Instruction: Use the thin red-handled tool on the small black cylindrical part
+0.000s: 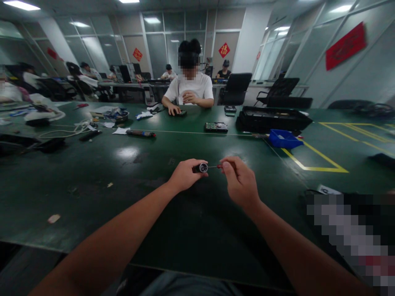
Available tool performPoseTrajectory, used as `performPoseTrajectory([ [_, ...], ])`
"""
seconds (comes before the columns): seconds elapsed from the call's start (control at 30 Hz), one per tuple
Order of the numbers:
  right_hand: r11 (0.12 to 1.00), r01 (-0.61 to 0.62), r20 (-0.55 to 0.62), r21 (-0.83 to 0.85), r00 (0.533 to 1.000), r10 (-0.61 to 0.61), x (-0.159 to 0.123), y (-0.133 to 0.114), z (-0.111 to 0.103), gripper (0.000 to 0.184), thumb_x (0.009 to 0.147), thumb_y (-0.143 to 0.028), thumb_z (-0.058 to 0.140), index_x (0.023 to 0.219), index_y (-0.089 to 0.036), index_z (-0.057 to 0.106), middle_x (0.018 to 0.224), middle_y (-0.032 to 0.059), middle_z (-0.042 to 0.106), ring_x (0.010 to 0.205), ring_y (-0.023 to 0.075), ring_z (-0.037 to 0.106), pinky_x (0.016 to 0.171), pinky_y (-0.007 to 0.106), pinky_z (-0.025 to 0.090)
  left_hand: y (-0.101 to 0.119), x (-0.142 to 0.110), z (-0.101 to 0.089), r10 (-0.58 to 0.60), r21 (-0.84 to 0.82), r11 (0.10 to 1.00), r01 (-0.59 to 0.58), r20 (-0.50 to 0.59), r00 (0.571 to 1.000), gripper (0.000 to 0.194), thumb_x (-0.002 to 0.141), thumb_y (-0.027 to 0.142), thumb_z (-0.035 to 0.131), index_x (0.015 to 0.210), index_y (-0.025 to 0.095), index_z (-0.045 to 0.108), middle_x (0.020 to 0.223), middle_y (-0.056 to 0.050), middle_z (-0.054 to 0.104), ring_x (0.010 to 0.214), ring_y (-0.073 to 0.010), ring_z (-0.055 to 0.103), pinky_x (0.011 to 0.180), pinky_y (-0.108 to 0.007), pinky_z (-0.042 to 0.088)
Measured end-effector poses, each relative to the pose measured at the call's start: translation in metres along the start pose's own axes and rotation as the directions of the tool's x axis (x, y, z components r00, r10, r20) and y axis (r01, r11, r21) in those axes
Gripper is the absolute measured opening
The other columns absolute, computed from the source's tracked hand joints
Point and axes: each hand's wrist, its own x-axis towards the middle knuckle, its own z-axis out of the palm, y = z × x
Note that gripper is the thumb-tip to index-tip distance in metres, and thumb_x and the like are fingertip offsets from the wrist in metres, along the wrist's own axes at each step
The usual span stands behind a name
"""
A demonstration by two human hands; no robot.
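My left hand point(184, 174) is closed around a short black cylinder with a silver-rimmed round end point(203, 167), which looks like a small flashlight. That end faces me, and the fingers hide much of the body. Pinched in my right hand point(240, 179) is a thin screwdriver point(219, 166) with a red handle. Its metal shaft points left and reaches the side of the cylinder's rim; whether the tip touches a screw is too small to tell. Both hands are above the green table point(173, 222), close together in front of me.
Across the table sits a person in a white shirt point(188, 88), one hand on a dark device. Hard drives point(216, 127), black trays point(273, 119) and a blue bin point(284, 139) stand at the back right. A pen-like tool point(141, 133) and cables point(66, 130) lie left.
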Motion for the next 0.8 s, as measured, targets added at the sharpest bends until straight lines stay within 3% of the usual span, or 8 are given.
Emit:
performPoseTrajectory([
  [0.13,0.95,-0.183,-0.058,0.251,0.977,0.204,0.004,0.011,0.007,0.024,0.097,-0.041,0.052,0.103,-0.02,0.063,0.089,0.0057,0.071,0.081,0.0194,0.068,0.078,0.038,0.054,-0.004,0.001,0.0,-0.025,-0.009,1.0,0.024,-0.066,0.998,0.041,0.076,0.027,0.081,0.116,0.025,0.072,0.105,-0.002,0.073,0.089,-0.0179,0.066,0.082,-0.032,0.052],
  [0.33,0.766,-0.341,-0.041,0.545,0.902,0.431,0.012,0.03,0.011,0.028,0.094,-0.046,0.053,0.091,-0.02,0.062,0.081,0.0035,0.067,0.071,0.0171,0.065,0.073,0.039,0.057,0.0,0.002,-0.004,0.028,0.01,1.0,-0.028,-0.01,1.0,0.04,0.078,0.025,0.079,0.117,0.024,0.071,0.108,-0.003,0.073,0.093,-0.0181,0.066,0.084,-0.032,0.051],
  [0.53,0.947,-0.2,-0.171,0.253,0.954,0.247,0.008,0.015,0.005,0.027,0.098,-0.045,0.049,0.097,-0.02,0.061,0.083,0.0038,0.068,0.074,0.0176,0.066,0.073,0.037,0.054,0.004,0.001,-0.004,-0.019,0.041,0.999,0.019,-0.002,1.0,0.04,0.078,0.028,0.08,0.117,0.024,0.071,0.103,-0.003,0.073,0.087,-0.0182,0.066,0.079,-0.032,0.051],
  [0.8,0.985,-0.145,-0.135,0.091,0.979,0.156,0.003,0.007,0.006,0.023,0.1,-0.039,0.046,0.1,-0.02,0.06,0.084,0.0047,0.071,0.076,0.0181,0.067,0.074,0.035,0.052,0.007,0.001,-0.003,-0.014,0.027,1.0,0.014,-0.01,1.0,0.041,0.077,0.029,0.081,0.116,0.024,0.072,0.103,-0.003,0.074,0.089,-0.0184,0.066,0.08,-0.031,0.051],
])
